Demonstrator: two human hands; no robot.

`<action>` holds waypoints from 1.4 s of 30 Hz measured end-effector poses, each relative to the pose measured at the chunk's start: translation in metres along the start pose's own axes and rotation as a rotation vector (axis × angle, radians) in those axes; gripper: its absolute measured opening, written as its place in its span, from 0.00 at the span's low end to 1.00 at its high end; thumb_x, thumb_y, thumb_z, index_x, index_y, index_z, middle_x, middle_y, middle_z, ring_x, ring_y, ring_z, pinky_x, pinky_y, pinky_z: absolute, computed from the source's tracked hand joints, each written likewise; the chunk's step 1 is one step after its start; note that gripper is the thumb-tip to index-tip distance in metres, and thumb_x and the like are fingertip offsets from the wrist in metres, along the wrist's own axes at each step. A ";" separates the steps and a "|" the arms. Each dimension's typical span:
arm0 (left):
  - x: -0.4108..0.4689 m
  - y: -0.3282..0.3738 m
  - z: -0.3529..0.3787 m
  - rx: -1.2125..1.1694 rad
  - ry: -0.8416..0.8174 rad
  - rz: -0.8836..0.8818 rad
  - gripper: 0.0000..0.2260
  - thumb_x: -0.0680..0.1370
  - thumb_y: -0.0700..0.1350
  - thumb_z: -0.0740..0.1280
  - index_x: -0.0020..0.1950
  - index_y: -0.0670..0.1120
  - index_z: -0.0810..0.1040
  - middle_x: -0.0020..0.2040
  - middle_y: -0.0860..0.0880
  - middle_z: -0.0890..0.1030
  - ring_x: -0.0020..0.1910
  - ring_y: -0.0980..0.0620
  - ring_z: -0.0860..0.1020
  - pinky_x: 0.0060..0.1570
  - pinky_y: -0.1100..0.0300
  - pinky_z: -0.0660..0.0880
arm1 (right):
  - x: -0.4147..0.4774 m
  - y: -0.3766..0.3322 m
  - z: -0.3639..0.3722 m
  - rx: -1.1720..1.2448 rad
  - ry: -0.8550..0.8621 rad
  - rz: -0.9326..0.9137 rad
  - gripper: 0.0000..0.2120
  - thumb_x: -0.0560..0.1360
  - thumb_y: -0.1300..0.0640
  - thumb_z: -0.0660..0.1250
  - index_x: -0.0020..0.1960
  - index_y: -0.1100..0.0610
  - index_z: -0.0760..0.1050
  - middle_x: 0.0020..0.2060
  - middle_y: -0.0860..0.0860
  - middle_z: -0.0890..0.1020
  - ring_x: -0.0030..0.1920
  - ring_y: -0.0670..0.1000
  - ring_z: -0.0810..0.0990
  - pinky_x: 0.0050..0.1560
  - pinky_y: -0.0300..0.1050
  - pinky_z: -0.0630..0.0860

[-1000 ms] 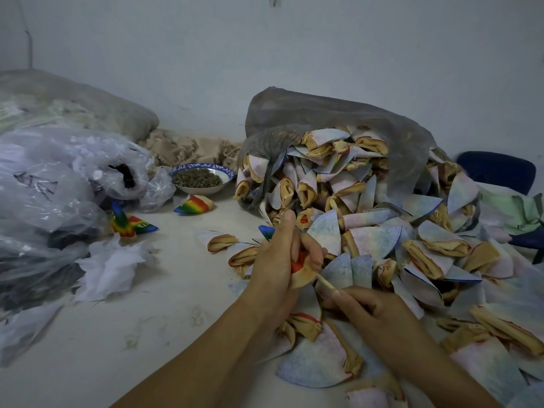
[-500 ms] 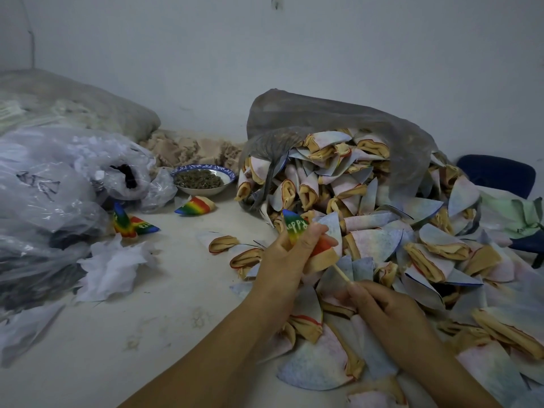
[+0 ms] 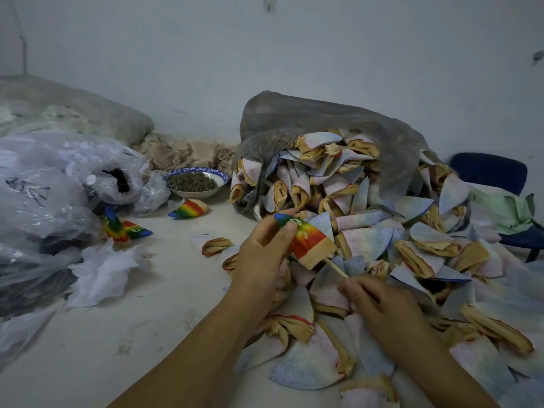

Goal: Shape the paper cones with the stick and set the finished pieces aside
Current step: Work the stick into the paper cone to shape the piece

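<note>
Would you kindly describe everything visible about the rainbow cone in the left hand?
The rainbow cone looks like printed paper: blue tip, then green, yellow, orange and red bands, a tan rim at its open end, pale lettering. It is tilted, tip pointing up-left. The left hand grips its tip half; the stick, pinched by the right hand, enters its open end.

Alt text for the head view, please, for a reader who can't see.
A left hand holds a rainbow paper cone while the right hand holds a thin stick in its wide end, over a heap of unshaped pieces spilling from a grey bag.
</note>
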State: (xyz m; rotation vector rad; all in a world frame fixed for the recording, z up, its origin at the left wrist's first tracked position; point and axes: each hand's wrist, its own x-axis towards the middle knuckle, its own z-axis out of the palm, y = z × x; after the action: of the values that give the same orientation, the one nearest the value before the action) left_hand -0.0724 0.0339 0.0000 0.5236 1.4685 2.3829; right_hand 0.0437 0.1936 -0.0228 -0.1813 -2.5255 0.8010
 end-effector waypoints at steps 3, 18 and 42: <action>0.002 0.001 -0.001 -0.071 -0.018 0.009 0.08 0.76 0.44 0.68 0.53 0.50 0.84 0.50 0.48 0.86 0.50 0.52 0.84 0.46 0.63 0.80 | 0.002 0.002 -0.001 -0.041 0.051 -0.040 0.18 0.72 0.41 0.55 0.45 0.50 0.79 0.33 0.47 0.81 0.36 0.44 0.78 0.36 0.44 0.74; 0.003 0.005 -0.002 -0.070 -0.075 0.042 0.11 0.73 0.51 0.66 0.45 0.51 0.87 0.48 0.51 0.86 0.48 0.56 0.83 0.45 0.65 0.78 | 0.002 0.003 -0.007 -0.059 0.038 -0.033 0.09 0.76 0.50 0.61 0.48 0.49 0.79 0.39 0.44 0.80 0.41 0.44 0.77 0.42 0.37 0.72; -0.001 -0.005 0.000 0.222 0.201 0.176 0.11 0.82 0.57 0.54 0.44 0.59 0.74 0.37 0.57 0.80 0.34 0.73 0.77 0.29 0.78 0.69 | 0.000 -0.011 -0.005 -0.068 -0.032 -0.014 0.21 0.70 0.33 0.47 0.40 0.43 0.74 0.35 0.40 0.81 0.39 0.41 0.79 0.41 0.46 0.77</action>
State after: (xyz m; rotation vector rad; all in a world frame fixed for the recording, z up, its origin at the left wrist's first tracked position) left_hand -0.0711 0.0355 -0.0043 0.4935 1.8609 2.4805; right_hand 0.0458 0.1868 -0.0127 -0.1750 -2.5837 0.7183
